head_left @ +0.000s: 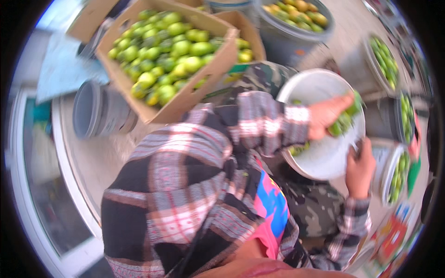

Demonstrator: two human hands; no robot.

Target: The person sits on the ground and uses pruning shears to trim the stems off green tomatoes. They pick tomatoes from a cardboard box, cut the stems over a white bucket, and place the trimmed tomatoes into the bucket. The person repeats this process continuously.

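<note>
A white plastic bucket [323, 163] stands between my knees, with a few small green fruits at its near inner side. My left hand [328, 113] reaches over its opening and grips a bunch of green fruits or vegetables [342, 123] with leafy tops; motion blur hides their exact kind. At the bucket's lower right rim is my right hand [362, 168], its fingers closed around a small dark object [355, 148], too blurred to name.
A cardboard box [215, 74] of green tomatoes [167, 55] stands at upper left. A large grey bucket [295, 43] holds greenish-orange tomatoes. Several buckets of long green vegetables [384, 62] line the right. A grey bucket [85, 109] lies on its side near a white-framed door [66, 153].
</note>
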